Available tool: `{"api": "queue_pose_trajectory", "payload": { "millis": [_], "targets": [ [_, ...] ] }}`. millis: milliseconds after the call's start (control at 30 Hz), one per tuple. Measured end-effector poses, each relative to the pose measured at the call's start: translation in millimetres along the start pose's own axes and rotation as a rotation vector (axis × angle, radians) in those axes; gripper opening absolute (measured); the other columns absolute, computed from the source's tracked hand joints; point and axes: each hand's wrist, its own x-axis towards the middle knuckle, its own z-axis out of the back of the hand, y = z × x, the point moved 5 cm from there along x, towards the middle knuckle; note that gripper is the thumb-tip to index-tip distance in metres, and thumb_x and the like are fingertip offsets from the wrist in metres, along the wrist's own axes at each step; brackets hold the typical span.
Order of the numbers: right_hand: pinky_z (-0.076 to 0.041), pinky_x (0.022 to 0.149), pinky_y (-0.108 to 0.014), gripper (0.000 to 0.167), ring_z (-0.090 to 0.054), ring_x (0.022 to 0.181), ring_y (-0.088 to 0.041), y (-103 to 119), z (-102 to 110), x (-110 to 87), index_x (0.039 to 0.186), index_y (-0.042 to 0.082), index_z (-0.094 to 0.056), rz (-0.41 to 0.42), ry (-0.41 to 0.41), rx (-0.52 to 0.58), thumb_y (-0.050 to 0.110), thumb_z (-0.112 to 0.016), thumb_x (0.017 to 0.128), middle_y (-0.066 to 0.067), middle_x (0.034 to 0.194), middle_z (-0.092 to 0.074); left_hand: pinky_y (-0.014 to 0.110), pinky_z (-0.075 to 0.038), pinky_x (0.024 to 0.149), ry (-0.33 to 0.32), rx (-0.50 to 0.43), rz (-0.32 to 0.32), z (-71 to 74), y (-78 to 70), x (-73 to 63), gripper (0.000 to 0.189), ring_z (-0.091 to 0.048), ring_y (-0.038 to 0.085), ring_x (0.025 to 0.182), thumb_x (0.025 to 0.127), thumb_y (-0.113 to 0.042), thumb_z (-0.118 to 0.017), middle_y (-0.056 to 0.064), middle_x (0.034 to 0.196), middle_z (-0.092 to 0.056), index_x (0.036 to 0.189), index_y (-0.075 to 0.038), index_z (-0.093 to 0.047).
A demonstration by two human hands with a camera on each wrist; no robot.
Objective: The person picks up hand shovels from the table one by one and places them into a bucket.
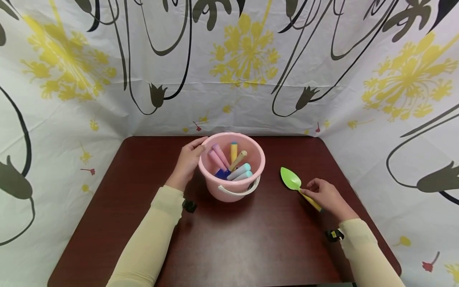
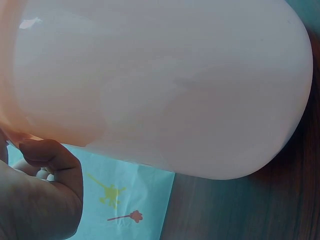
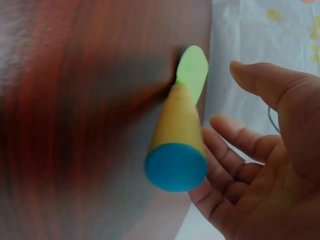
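A pink toy bucket [image 1: 229,193] with a white handle [image 1: 238,192] stands upright on the table. Its rim is gripped at the left by my left hand [image 1: 186,161], whose thumb [image 2: 45,152] shows at the rim in the left wrist view. Inside the bucket are several handles: pink ones [image 1: 219,156], a yellow one [image 1: 234,151] and grey ones with light-blue ends [image 1: 239,172]. To the right lies a toy shovel [image 1: 291,179] with a green blade and a yellow, blue-tipped handle [image 3: 176,125]. My right hand [image 1: 327,195] is beside that handle, thumb and fingers apart, fingertips close to it.
The dark red-brown table [image 1: 258,243] has rounded corners. A white cloth [image 1: 229,107] with yellow and grey flower prints hangs around its back and sides. Small black devices [image 1: 334,235] sit on both wrists.
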Motion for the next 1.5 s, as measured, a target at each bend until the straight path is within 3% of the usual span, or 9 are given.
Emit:
{"api": "queue_pose_trajectory", "payload": {
  "millis": [333,567,1133,1500],
  "targets": [
    [-0.056,0.067,-0.035,0.051,-0.065,0.083,-0.023,-13.3,-12.1,-6.7,0.118,0.0,-0.067,-0.045,0.031,0.021,0.044,-0.085,0.099,-0.013,0.104,-0.072,0.046,-0.056,0.112,0.011,0.005,-0.006,0.8,-1.2,-0.3,0.04,-0.066,0.028,0.136,0.113,-0.022,-0.063,0.01,0.154,-0.065,0.151,-0.015,-0.07],
    [-0.053,0.069,-0.037,0.052,-0.062,0.082,-0.023,-17.3,-16.0,-11.4,0.119,0.0,-0.065,-0.06,0.026,0.003,0.041,-0.087,0.097,-0.012,0.102,-0.071,0.046,-0.056,0.112,0.006,0.015,-0.004,1.3,-1.6,0.1,0.04,-0.066,0.027,0.135,0.113,-0.023,-0.064,0.009,0.153,-0.065,0.151,-0.017,-0.07],
    [-0.048,0.064,-0.036,0.036,-0.056,0.075,-0.022,-22.8,-18.7,-16.4,0.113,-0.001,-0.066,-0.051,0.018,0.006,0.028,-0.082,0.101,-0.008,0.091,-0.065,0.045,-0.057,0.111,0.008,0.005,0.005,1.2,-0.4,1.2,0.04,-0.067,0.027,0.133,0.112,-0.021,-0.064,0.009,0.152,-0.066,0.151,-0.016,-0.07],
    [-0.047,0.062,-0.036,0.036,-0.055,0.074,-0.022,-24.6,-16.3,-17.5,0.115,-0.002,-0.068,-0.053,-0.029,0.025,0.03,-0.079,0.103,-0.007,0.088,-0.064,0.045,-0.058,0.11,0.012,0.006,0.0,0.5,-1.1,-0.1,0.04,-0.067,0.028,0.133,0.112,-0.02,-0.063,0.01,0.152,-0.066,0.151,-0.015,-0.07]
  ]
}}
